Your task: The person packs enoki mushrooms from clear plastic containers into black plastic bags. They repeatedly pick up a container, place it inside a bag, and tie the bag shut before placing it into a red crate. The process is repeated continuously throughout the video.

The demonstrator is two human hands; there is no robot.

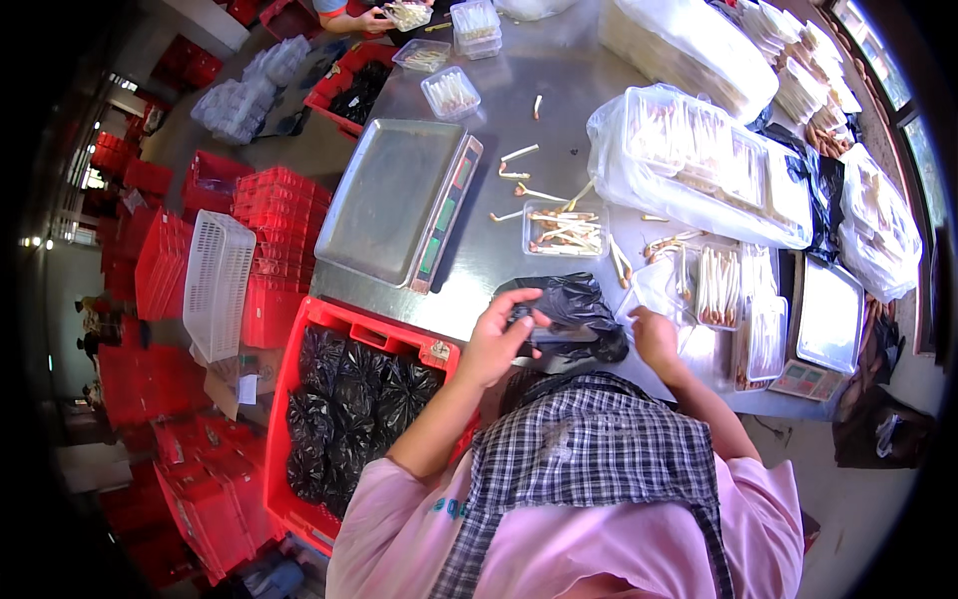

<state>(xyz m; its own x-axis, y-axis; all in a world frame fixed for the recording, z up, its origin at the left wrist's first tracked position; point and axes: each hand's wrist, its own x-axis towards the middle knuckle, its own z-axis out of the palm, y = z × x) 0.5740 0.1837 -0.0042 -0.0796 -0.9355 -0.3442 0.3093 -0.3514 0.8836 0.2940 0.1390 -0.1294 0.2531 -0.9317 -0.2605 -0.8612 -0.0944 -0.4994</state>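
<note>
Just before me on the metal table (479,307), a black plastic bag (580,299) is wrapped around something, with a clear, flat edge showing at its near side. My left hand (498,333) grips the bag's left end between thumb and fingers. My right hand (657,337) is beside the bag's right end, fingers bent, close to a clear plastic lid (650,288); whether it pinches anything cannot be made out. Beyond the bag sits an uncovered clear tray (603,238) of white-stemmed, brown-ended mushrooms. To the right, another clear box (718,284) holds stems in an orderly row.
A digital scale (393,202) occupies the table's left. Below it, a red crate (288,419) holds several black bundles. Loose stems (539,191) lie mid-table. A large bag of filled boxes (696,165) is at right, near a second scale (827,314). Another person's hand (374,21) holds a box.
</note>
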